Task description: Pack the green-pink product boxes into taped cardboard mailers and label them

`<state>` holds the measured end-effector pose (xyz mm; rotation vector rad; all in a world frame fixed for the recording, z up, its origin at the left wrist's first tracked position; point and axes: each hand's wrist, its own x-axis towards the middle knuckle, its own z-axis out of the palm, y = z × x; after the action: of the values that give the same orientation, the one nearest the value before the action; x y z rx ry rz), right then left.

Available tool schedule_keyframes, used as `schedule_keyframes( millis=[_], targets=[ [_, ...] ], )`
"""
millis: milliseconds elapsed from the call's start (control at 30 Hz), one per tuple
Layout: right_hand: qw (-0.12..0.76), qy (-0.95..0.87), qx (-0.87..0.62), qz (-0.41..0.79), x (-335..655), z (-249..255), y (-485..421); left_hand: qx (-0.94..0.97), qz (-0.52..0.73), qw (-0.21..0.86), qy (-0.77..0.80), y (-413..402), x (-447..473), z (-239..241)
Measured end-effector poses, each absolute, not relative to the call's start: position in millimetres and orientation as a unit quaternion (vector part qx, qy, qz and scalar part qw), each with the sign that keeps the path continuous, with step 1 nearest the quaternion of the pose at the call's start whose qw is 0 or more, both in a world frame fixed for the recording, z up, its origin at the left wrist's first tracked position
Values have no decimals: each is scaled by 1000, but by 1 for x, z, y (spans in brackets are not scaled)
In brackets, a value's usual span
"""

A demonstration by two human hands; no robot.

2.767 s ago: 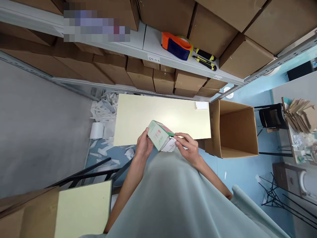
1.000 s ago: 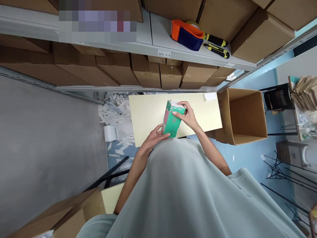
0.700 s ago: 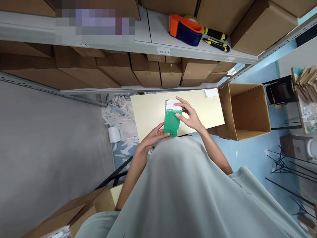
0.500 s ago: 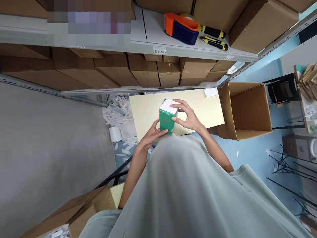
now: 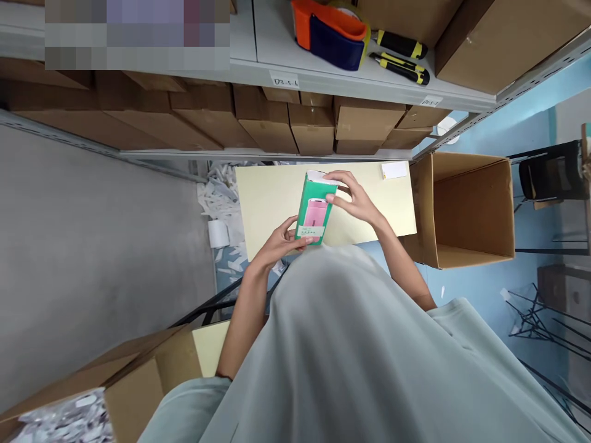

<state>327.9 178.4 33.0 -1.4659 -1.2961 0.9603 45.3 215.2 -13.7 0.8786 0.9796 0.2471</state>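
Note:
A small green box (image 5: 303,212) with a pink picture on its front and a white top is held between my two hands, above the pale yellow board (image 5: 272,191). My left hand (image 5: 280,245) grips its lower left, the thumb lying across the bottom front. With thumb and fingers, my right hand (image 5: 353,198) holds the upper right side near the top edge. The box leans a little to the right. Its back and the fingertips behind it are hidden.
An open cardboard box (image 5: 473,206) stands right of the board, beside a small white box (image 5: 394,170) on it. Another carton (image 5: 133,394) with paper scraps is at lower left. Shelves ahead hold cartons, a tape dispenser (image 5: 330,37) and utility knives (image 5: 401,55).
The green box has been turned: its pink-pictured front now faces me, where a plainer green side and more of the white top showed before. Both hands stay on it.

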Motion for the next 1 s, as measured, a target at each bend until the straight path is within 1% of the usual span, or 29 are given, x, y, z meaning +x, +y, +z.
schedule_keyframes(
  millis=[133,233,300,467,600,767,900,1000],
  targets=[
    [494,-459,-585,451,352,12,186,391,70,799,452,213,49,-7],
    [490,-415,-599,479,354,-6,189,352,56,821,446,209,56,-5],
    [484,-387,-618,484,352,-16,190,335,73,825,449,205,63,-6],
    [476,-348,-640,493,348,-34,190,336,121,797,487,189,83,-13],
    [492,-333,-619,513,356,-33,183,316,149,809,473,177,94,-19],
    [526,-318,-560,555,365,-22,172,290,187,843,413,169,96,-21],
    [542,-317,-528,572,363,-16,171,249,171,878,372,168,92,-21],
    [534,-309,-545,569,362,-17,173,244,159,881,374,170,92,-18]
  ],
)
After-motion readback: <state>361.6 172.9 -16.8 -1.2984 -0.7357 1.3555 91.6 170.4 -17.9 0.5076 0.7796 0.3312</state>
